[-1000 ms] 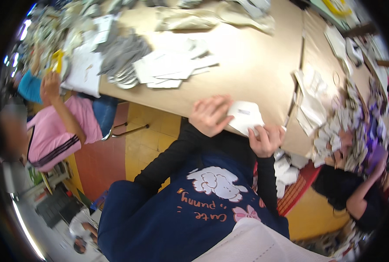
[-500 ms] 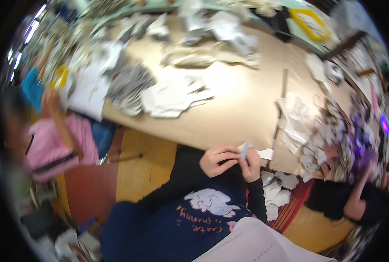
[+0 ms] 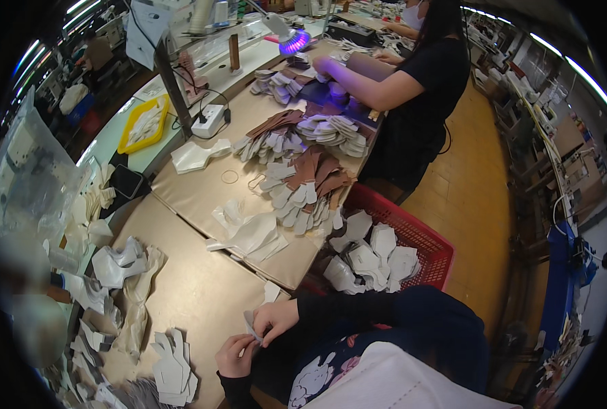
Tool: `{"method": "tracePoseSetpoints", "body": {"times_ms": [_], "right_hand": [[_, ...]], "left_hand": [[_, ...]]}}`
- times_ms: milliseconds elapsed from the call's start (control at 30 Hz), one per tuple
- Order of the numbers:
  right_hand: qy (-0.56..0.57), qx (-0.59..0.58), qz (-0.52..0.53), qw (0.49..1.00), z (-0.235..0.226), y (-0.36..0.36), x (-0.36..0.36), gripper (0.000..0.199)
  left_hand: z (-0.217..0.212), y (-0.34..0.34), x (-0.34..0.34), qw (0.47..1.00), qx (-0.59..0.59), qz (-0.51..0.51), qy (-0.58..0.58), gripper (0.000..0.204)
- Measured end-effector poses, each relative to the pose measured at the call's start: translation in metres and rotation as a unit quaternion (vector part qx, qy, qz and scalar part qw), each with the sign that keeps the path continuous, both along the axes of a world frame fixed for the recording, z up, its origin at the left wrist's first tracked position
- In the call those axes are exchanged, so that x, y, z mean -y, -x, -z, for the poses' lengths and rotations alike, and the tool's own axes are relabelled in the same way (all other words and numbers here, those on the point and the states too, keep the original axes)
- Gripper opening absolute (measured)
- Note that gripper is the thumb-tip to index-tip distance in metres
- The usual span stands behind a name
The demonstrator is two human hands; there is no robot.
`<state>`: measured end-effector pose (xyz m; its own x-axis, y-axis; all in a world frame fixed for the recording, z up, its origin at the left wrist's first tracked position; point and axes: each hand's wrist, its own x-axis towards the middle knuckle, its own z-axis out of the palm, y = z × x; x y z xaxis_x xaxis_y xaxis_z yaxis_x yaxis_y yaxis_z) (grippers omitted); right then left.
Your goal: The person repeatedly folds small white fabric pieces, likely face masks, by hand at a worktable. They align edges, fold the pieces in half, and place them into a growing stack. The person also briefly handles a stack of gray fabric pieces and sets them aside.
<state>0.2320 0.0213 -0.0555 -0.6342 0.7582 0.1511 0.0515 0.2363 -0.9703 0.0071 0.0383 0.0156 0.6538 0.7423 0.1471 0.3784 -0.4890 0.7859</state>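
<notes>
At the table's near edge, my two hands meet around a small thin grey piece (image 3: 251,326) that looks like cut leather or fabric. My left hand (image 3: 234,355) pinches its lower end. Close beside it, my right hand (image 3: 277,320) is closed on the same piece with thumb and fingers. Part of the piece is covered by my fingers. A small white cut piece (image 3: 271,292) lies on the table just beyond my right hand. Nearer the left, a stack of pale cut pieces (image 3: 174,368) rests on the table (image 3: 180,273).
A red basket (image 3: 439,262) of white pieces stands beside the table. Brown and white piles (image 3: 303,187) lie farther off, near a co-worker (image 3: 412,88) under a purple-lit lamp (image 3: 293,42). A yellow tray (image 3: 143,126) and white power strip (image 3: 208,121) sit at the back.
My view has swung to the right, bringing the co-worker, lamp and red basket into fuller sight. Both hands still hold the small grey piece together.
</notes>
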Motion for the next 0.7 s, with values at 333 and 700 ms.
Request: {"method": "tracePoseSetpoints", "body": {"times_ms": [333, 700], "right_hand": [[-0.043, 0.009, 0.049, 0.998, 0.009, 0.008, 0.004, 0.019], [-0.087, -0.020, 0.091, 0.992, -0.003, 0.001, 0.004, 0.011]], "left_hand": [[-0.006, -0.011, 0.001, 0.979, -0.139, 0.061, -0.135, 0.006], [-0.003, -0.016, -0.001, 0.992, -0.076, -0.047, -0.090, 0.009]]}}
